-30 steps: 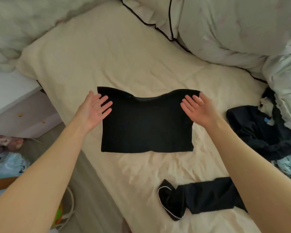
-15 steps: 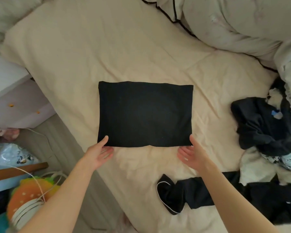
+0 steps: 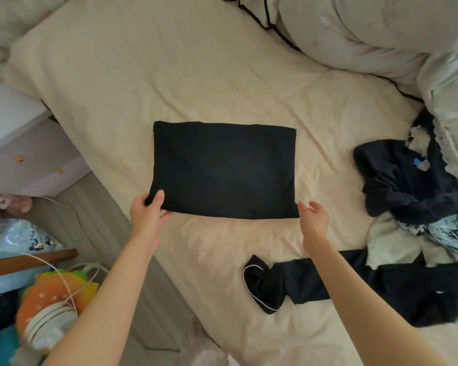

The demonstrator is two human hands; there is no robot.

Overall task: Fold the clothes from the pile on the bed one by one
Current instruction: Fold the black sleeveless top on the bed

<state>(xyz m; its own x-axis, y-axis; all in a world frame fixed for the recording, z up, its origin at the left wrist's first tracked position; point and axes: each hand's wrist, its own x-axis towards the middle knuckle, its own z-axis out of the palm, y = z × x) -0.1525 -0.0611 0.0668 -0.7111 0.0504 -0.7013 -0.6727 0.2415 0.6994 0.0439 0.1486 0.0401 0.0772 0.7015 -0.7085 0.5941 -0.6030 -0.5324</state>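
Hands have dropped to the near edge of the folded black garment (image 3: pixel 224 170), mid-bed. Left hand (image 3: pixel 148 215) now pinches its 7 o'clock corner; right hand (image 3: pixel 313 220) hovers open at 5 o'clock, so another fold or lift seems next.

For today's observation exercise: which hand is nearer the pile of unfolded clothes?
Right. The right hand is beside the folded black garment's near right corner; the left hand pinches its far-side corner from the pile.

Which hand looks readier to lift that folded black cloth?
Probably the left hand: it already pinches the folded black garment at its near corner. The right hand hovers open beside the other corner.
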